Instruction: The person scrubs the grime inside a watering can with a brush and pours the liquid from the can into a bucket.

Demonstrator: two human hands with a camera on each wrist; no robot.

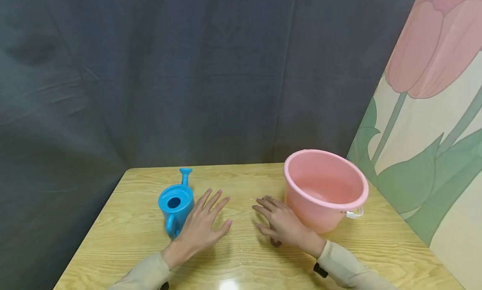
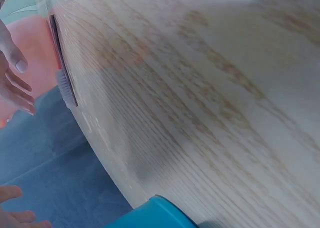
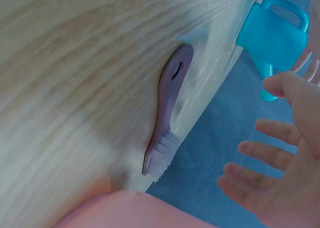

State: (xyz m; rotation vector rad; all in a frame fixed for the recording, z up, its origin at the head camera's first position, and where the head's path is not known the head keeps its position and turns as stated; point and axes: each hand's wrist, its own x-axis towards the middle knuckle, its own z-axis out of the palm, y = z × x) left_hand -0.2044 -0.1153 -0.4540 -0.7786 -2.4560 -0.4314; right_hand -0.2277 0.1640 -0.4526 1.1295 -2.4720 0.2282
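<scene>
Brush (image 3: 167, 98) overhung by spread right hand (image 1: 280, 223)

At the left of the table (image 1: 241, 260), the blue can (image 1: 182, 212) is stood upright, its spout pointed far. Just to its right, the left hand (image 1: 203, 223) is held with fingers spread; whether the can is touched cannot be told. Farther right, the brush is laid bristles up, handle end near, mostly hidden from above by the right hand. At the right, the pink bucket (image 1: 314, 216) is set upright.

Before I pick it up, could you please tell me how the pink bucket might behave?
The pink bucket is probably light for its size, showing no contents. Being smooth, it may feel slippery. The white handle, hanging at one side, could swing.
</scene>
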